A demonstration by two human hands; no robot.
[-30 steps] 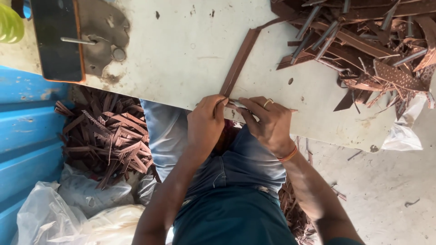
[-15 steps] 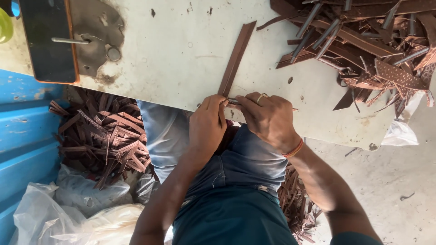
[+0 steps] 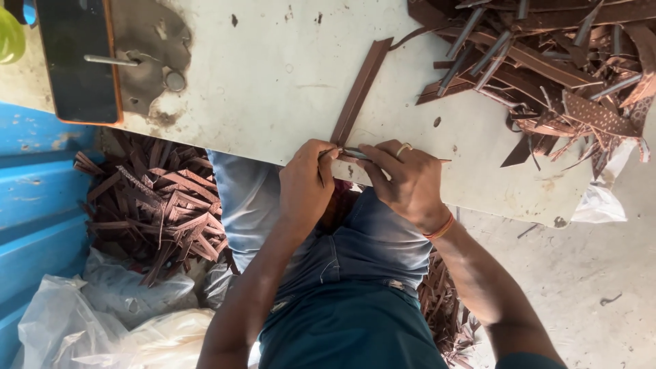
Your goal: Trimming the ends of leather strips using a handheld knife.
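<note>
Hands: 2, left (image 3: 305, 183), right (image 3: 403, 179). Strip (image 3: 360, 89) held: 1. Phone (image 3: 76, 60): 1. Scrap heaps: 2, table (image 3: 547, 68), floor (image 3: 160, 205).

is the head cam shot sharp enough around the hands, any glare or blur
Head view: even daylight, no strong glare on the pale table; the left hand and right hand are reasonably sharp at the end of the brown strip; soft shadow falls under the table edge onto the scrap pile; the strip heap at top right is slightly soft.
</note>
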